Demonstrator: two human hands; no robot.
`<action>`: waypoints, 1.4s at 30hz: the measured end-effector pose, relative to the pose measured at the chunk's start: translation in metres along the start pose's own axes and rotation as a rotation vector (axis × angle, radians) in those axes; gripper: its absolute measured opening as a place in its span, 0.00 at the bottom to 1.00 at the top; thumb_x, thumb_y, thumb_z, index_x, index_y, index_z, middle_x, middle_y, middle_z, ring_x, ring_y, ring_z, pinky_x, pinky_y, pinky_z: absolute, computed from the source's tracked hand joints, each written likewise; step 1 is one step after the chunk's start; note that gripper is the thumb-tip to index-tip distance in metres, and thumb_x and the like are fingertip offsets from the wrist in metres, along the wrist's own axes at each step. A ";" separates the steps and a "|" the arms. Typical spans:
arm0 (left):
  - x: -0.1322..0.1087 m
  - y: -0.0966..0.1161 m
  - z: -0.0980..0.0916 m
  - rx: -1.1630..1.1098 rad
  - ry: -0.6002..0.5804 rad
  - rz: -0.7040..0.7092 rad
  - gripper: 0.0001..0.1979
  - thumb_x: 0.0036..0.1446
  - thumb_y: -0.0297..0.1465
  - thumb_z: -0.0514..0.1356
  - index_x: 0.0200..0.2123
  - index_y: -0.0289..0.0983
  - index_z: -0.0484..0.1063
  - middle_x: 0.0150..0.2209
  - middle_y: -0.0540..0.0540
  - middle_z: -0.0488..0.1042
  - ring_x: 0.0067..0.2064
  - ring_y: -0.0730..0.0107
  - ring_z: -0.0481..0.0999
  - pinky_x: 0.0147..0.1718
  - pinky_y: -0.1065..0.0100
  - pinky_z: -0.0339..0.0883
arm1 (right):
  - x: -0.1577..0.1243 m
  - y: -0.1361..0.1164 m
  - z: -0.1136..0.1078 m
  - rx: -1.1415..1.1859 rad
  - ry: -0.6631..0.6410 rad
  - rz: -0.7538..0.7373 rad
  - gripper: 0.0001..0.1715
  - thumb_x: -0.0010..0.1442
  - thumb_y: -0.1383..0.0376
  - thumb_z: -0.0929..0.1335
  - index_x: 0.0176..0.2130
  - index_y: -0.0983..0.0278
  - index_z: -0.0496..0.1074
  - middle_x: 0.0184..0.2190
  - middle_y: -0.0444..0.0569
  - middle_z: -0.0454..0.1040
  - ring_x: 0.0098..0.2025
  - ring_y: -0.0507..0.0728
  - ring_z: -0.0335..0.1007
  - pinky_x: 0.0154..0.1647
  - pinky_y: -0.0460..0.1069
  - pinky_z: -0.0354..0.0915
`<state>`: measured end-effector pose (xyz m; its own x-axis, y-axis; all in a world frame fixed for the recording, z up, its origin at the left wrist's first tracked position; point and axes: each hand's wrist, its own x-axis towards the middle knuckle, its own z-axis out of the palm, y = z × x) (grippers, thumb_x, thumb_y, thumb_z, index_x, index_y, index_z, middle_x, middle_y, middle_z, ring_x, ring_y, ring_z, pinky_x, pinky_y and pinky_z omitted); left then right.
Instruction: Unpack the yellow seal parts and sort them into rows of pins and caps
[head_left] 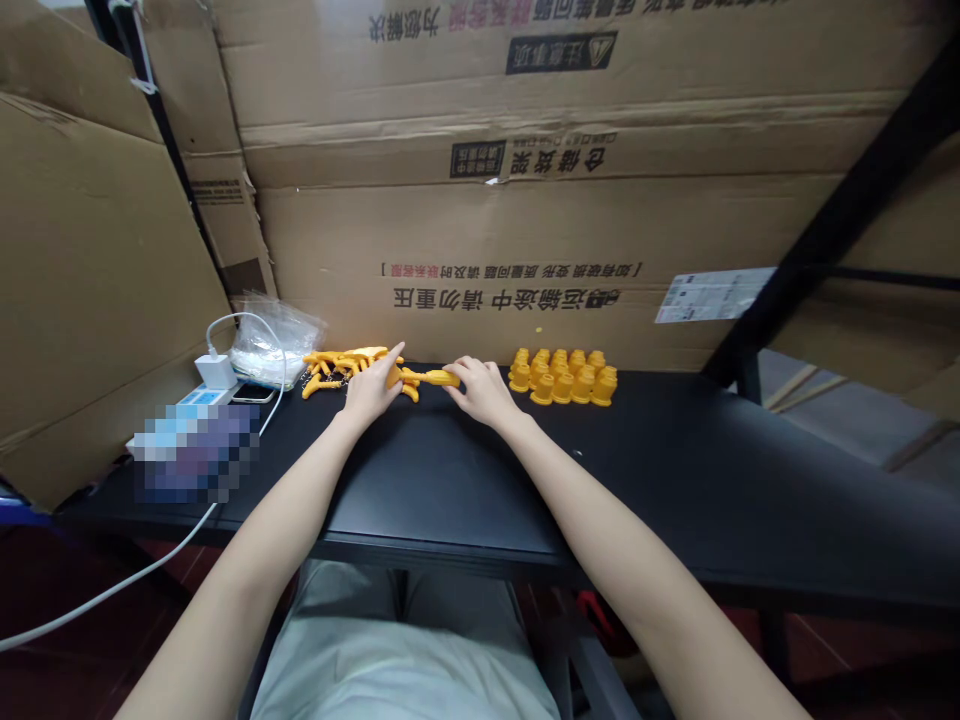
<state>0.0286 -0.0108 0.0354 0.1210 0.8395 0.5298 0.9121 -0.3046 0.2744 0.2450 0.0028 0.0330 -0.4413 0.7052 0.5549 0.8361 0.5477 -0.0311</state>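
The right hand [486, 392] was nearly closed, its thumb and fingers pinching one end of a slim yellow piece [441, 377]. The left hand [373, 388] had the piece's other end between thumb and fingers, with the index finger stretched out; its exact grip was partly hidden. The piece lay across the gap between the two hands, over the back part of a black table [450, 490].

Just behind and to the left of the left hand lay a loose heap of yellow parts [321, 384], some with small chains. To the right of the right hand, well apart from the heap, stood a group of yellow cups [562, 388] in close rows.

Farther left were a clear plastic bag [274, 335], a phone [255, 394] and a white charger [216, 371] with a white cable [169, 555]. Behind everything stood a printed cardboard sheet [480, 225], a white label [712, 295] towards its right side.
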 end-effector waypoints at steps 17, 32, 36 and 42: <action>0.002 -0.008 0.006 -0.111 -0.072 0.045 0.26 0.54 0.31 0.59 0.58 0.41 0.66 0.42 0.47 0.78 0.44 0.64 0.77 0.45 0.67 0.67 | 0.001 0.000 -0.002 -0.049 -0.016 -0.046 0.14 0.62 0.66 0.63 0.47 0.63 0.70 0.46 0.58 0.71 0.46 0.62 0.66 0.44 0.53 0.57; 0.006 -0.019 0.000 -0.058 -0.059 0.063 0.24 0.55 0.30 0.59 0.57 0.42 0.66 0.46 0.46 0.77 0.46 0.63 0.76 0.45 0.67 0.67 | 0.008 0.025 0.019 0.902 0.022 0.062 0.21 0.52 0.61 0.72 0.45 0.65 0.68 0.42 0.53 0.74 0.42 0.56 0.74 0.50 0.55 0.68; 0.006 -0.016 -0.001 -0.053 -0.031 0.078 0.22 0.56 0.30 0.59 0.55 0.41 0.67 0.48 0.45 0.76 0.48 0.62 0.76 0.47 0.66 0.66 | 0.009 0.022 0.013 1.065 -0.040 0.198 0.26 0.50 0.48 0.72 0.39 0.66 0.71 0.32 0.50 0.77 0.32 0.55 0.76 0.41 0.52 0.71; 0.005 -0.012 0.001 -0.094 -0.024 0.114 0.23 0.54 0.29 0.60 0.55 0.41 0.67 0.50 0.45 0.75 0.48 0.63 0.76 0.47 0.67 0.66 | 0.009 0.006 0.006 1.166 -0.074 0.514 0.33 0.54 0.39 0.64 0.25 0.66 0.67 0.16 0.48 0.72 0.15 0.50 0.67 0.20 0.45 0.64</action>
<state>0.0191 -0.0025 0.0337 0.2321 0.8070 0.5431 0.8511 -0.4388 0.2883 0.2441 0.0149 0.0332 -0.2020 0.9553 0.2157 0.1518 0.2481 -0.9568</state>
